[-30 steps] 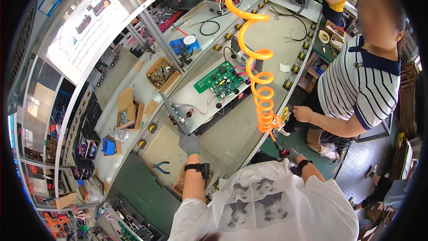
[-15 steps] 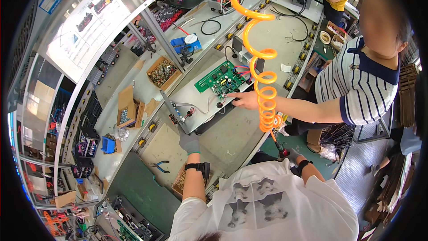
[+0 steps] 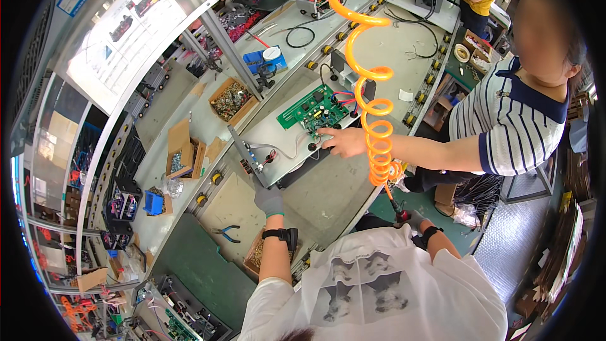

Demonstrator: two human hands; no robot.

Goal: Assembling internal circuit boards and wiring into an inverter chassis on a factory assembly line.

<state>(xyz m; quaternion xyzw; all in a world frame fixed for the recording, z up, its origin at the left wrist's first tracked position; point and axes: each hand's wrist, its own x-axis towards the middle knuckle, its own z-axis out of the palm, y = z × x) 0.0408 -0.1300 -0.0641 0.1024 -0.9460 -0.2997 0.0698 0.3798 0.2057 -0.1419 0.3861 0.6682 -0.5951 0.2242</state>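
A pale metal chassis (image 3: 287, 151) with a green circuit board (image 3: 314, 108) on it lies tilted across the conveyor. My left hand (image 3: 269, 199), in a grey glove, is closed on the near corner of the chassis, beside its upright end panel (image 3: 245, 156); the fingertips are partly hidden under the edge. Low at my right side, my gloved right hand (image 3: 415, 221) grips a pneumatic screwdriver (image 3: 399, 213), away from the chassis. An orange coiled air hose (image 3: 379, 127) runs up from the tool. From the right, a co-worker's bare hand (image 3: 346, 143) reaches to the board's near edge.
Pliers (image 3: 227, 234) and a carton of small parts (image 3: 257, 252) lie nearer me. Beyond the chassis stand an open box of screws (image 3: 231, 102) and a blue bin with a white tub (image 3: 273, 57). The co-worker in a striped shirt (image 3: 511, 120) stands close on the right.
The co-worker's fingers have shifted slightly by the board's edge, and that forearm sits a little differently. My two hands and the chassis have hardly moved.
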